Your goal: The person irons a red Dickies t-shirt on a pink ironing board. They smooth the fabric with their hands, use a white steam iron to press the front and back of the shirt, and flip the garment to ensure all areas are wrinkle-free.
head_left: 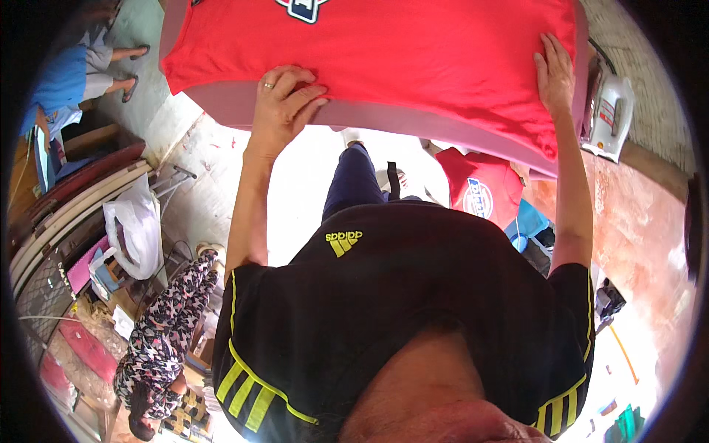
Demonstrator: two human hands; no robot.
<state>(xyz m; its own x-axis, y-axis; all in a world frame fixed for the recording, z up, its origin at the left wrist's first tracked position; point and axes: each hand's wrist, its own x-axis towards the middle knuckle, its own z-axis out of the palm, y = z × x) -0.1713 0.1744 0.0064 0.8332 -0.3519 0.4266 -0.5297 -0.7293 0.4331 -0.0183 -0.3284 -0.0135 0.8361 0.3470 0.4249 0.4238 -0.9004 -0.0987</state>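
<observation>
A red T-shirt [413,63] with a dark and white print lies spread over a padded board [221,103] in front of me. At the shirt's near edge, left of its middle, my left hand [284,107] has its fingers curled together on the cloth; a ring shows on one finger. My right hand [557,77] rests along the shirt's right side, fingers stretched out over the fabric. Just beyond the board's right edge stands a pale grey clothes iron [611,114], apart from my right hand.
Below the board, near my legs, another red printed garment [484,184] hangs or lies beside blue items [530,221]. To the left are a white plastic bag [136,225], stacked long panels and clutter. A person in patterned clothes [162,332] and a person in blue [63,77] are at the left.
</observation>
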